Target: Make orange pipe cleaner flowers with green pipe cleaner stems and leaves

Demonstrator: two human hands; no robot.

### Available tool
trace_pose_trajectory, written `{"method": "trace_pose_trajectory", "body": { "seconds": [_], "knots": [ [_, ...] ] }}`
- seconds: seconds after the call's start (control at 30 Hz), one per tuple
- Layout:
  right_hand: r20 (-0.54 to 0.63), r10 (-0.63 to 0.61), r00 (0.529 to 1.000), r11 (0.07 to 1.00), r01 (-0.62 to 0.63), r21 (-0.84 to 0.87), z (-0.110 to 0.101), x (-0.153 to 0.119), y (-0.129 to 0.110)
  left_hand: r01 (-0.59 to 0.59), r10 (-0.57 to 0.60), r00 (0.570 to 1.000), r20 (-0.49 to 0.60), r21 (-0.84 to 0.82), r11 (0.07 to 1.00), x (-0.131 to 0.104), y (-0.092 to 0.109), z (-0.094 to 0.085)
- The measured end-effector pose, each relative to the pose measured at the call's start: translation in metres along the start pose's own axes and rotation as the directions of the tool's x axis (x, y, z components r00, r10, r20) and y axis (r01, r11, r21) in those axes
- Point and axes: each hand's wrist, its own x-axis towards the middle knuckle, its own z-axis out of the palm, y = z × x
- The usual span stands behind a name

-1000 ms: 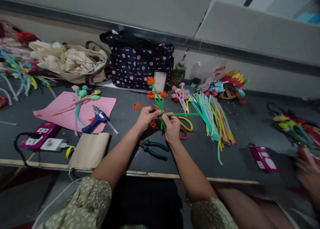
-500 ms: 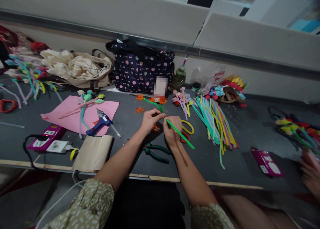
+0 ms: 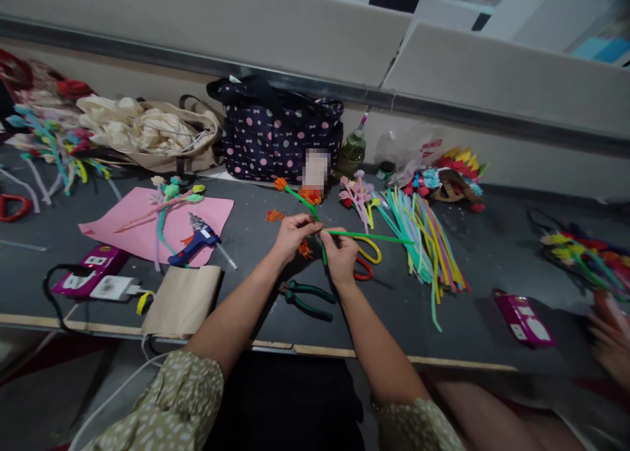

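My left hand (image 3: pixel 295 236) is closed in a pinch on green pipe-cleaner stems (image 3: pixel 306 203) topped by orange flowers (image 3: pixel 310 195). Close against it, my right hand (image 3: pixel 340 254) pinches the same green stems near where they meet. One long green stem (image 3: pixel 374 236) sticks out to the right above my right hand, and a short end points down between the hands. Scissors with yellow and red handles (image 3: pixel 370 249) lie partly hidden behind my right hand. Dark green pliers (image 3: pixel 309 300) rest on the table below my hands.
Colourful pipe cleaners (image 3: pixel 426 241) lie to the right, a polka-dot bag (image 3: pixel 280 136) behind. At left are a blue glue gun (image 3: pixel 197 244), pink paper (image 3: pixel 130 224), brown paper (image 3: pixel 182 301) and a power strip (image 3: pixel 93 267). A person's hand (image 3: pixel 610 336) shows at the far right.
The long green stem has swung from pointing down-right to nearly level, pointing right. My right hand has turned and its fingers show more. The flower heads have shifted slightly.
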Motion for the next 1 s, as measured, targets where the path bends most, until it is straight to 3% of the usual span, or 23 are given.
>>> {"method": "trace_pose_trajectory", "body": {
  "seconds": [0.1, 0.27, 0.53, 0.67, 0.77, 0.87, 0.93, 1.0],
  "knots": [
    [0.048, 0.124, 0.991, 0.967, -0.131, 0.218, 0.0019, 0.0018, -0.0006, -0.009, 0.009, 0.999, 0.043, -0.013, 1.0, -0.0004, 0.0024, -0.0002],
    [0.147, 0.303, 0.942, 0.797, -0.335, 0.503, 0.0047, 0.004, -0.0013, 0.036, -0.033, 0.997, 0.063, -0.046, 0.998, -0.0014, 0.0055, -0.0011],
    [0.347, 0.469, 0.812, 0.592, -0.581, 0.558, -0.0004, 0.0063, -0.0039, 0.1, -0.088, 0.992, 0.096, -0.133, 0.986, -0.004, 0.0056, -0.0021],
    [0.404, 0.465, 0.788, 0.537, -0.614, 0.579, -0.0002, 0.0047, -0.005, 0.136, -0.117, 0.986, 0.123, -0.157, 0.978, -0.0057, 0.0049, -0.0034],
    [0.358, 0.43, 0.829, 0.59, -0.558, 0.584, 0.0025, 0.0021, -0.0075, 0.138, -0.119, 0.984, 0.131, -0.145, 0.98, -0.0059, 0.0052, -0.0035],
    [0.213, 0.333, 0.918, 0.745, -0.395, 0.537, 0.0045, -0.0007, -0.0093, 0.096, -0.081, 0.99, 0.114, -0.136, 0.986, -0.0048, 0.0061, -0.001],
    [0.098, 0.205, 0.974, 0.886, -0.227, 0.405, 0.0041, -0.0021, -0.0093, 0.064, -0.054, 0.995, 0.081, -0.125, 0.99, -0.0036, 0.0061, 0.0017],
    [0.006, 0.046, 0.999, 0.981, -0.047, 0.191, 0.0023, -0.0027, -0.008, 0.038, -0.035, 0.999, 0.028, -0.107, 0.993, -0.0023, 0.0051, 0.0043]
  ]
}}
